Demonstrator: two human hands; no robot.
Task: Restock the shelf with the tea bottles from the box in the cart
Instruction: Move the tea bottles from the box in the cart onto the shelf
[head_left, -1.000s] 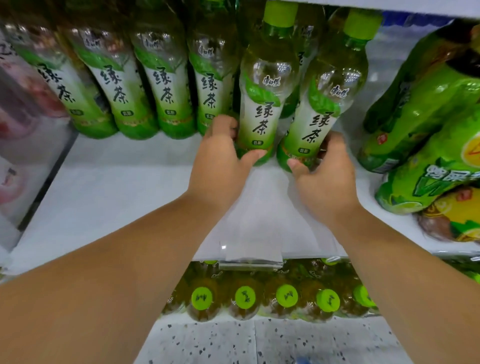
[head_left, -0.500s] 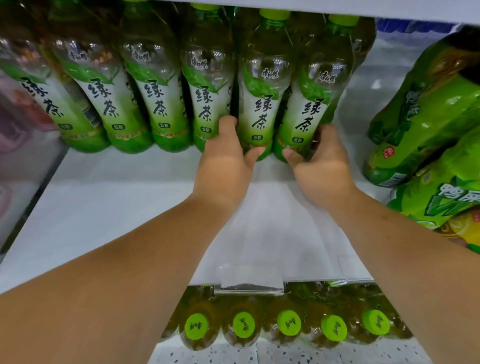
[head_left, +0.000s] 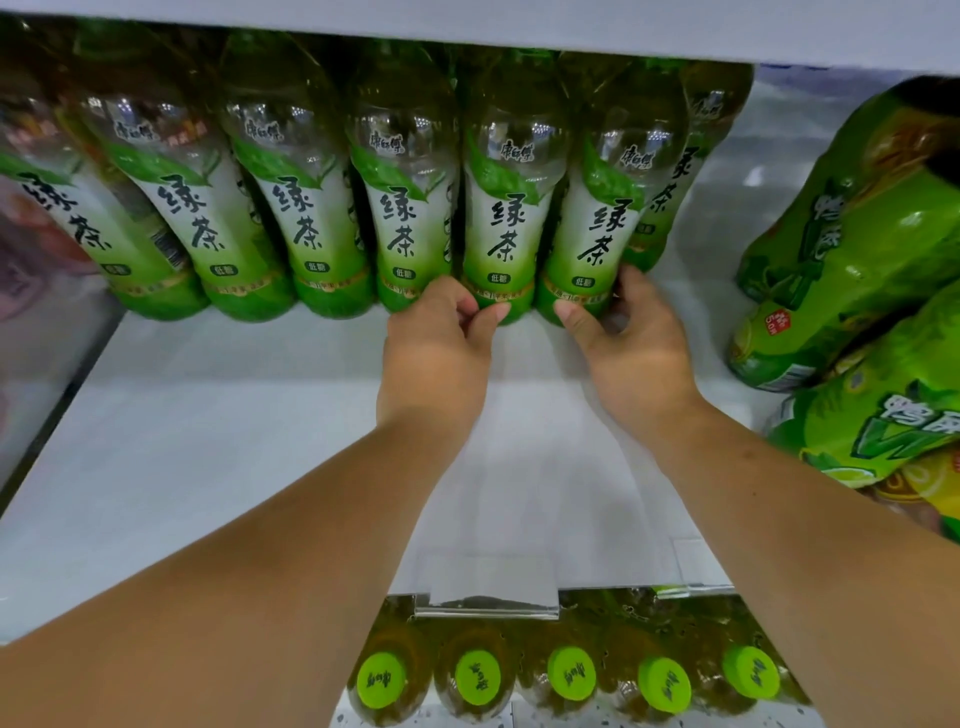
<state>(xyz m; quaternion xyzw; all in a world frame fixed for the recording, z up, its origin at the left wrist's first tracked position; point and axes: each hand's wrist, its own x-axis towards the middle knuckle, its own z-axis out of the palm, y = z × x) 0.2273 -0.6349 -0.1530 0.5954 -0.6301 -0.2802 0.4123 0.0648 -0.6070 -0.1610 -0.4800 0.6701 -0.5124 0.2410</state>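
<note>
A row of several green tea bottles with white-green labels stands at the back of the white shelf (head_left: 208, 457). My left hand (head_left: 436, 358) curls around the base of the second tea bottle from the right (head_left: 501, 228), fingers on its left, thumb at its front. My right hand (head_left: 631, 348) grips the base of the rightmost front tea bottle (head_left: 597, 228), thumb on the left, fingers on the right. Both bottles stand upright in line with the row. More tea bottles stand behind them.
Shrink-wrapped packs of green drink bottles (head_left: 852, 249) lie on the shelf at the right. The upper shelf's edge (head_left: 467, 26) hides the bottle caps. Below the shelf's front edge, several green-capped bottles (head_left: 571, 673) stand on a lower level. A clear divider (head_left: 47, 338) bounds the left.
Both hands have pushed their two bottles further back and upright into line with the row. The caps are now hidden under the upper shelf.
</note>
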